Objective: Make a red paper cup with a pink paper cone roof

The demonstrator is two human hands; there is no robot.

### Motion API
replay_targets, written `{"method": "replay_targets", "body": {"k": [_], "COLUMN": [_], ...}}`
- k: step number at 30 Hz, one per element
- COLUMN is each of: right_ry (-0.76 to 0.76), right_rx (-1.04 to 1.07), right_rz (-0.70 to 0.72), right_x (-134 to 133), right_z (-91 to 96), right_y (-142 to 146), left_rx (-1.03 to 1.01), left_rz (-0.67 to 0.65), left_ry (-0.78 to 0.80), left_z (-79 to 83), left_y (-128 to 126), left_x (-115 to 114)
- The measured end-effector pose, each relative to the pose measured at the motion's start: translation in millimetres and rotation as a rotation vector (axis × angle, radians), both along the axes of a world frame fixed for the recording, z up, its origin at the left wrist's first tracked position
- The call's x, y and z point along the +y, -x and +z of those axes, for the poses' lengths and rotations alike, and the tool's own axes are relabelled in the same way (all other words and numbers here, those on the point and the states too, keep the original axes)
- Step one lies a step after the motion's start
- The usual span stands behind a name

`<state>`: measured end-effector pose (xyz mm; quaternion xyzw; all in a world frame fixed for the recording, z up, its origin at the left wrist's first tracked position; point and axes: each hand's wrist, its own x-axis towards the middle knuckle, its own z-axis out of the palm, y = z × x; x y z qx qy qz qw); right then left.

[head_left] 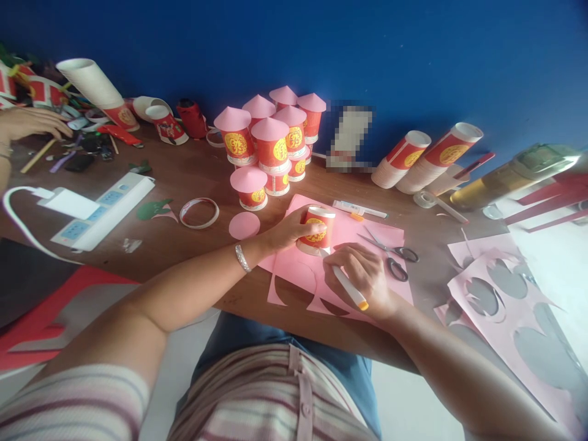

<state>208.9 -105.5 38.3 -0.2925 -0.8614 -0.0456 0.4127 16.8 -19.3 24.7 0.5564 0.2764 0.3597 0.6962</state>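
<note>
My left hand [294,231] is closed around a red paper cup [316,236] with a gold emblem, its thumb across the front. In my right hand [361,275] is a white marker [346,285] with an orange end; its tip meets the lower part of the cup. Beneath both hands lie pink paper sheets [298,275] with curved cuts along the near edge. Black-handled scissors [390,251] rest open on the paper to the right. A capped white marker [361,209] lies behind the cup. A pink paper disc [244,226] is left of my left hand.
Several red cups with pink cone tops [270,138] stand stacked behind. Cup stacks [441,156] and a bottle [509,177] are at right, above cut pink scraps [500,306]. At left are a tape roll [199,213], a power strip [103,208] and another person's hand [34,125].
</note>
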Motion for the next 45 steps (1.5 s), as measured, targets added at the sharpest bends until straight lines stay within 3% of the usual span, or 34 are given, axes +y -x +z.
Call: {"method": "replay_targets", "body": {"k": [14, 45], "right_ry": [-0.010, -0.028], "right_rx": [0.001, 0.003], "right_rz": [-0.007, -0.038], "right_x": [2.9, 1.7], "right_z": [0.4, 4.1], "right_y": [1.0, 0.5], "left_rx": [-0.042, -0.077], "left_rz": [-0.078, -0.052], "left_ry": [-0.054, 0.079], "left_z": [-2.8, -7.4], "left_y": [1.9, 1.1], "left_x": [2.1, 3.5]}}
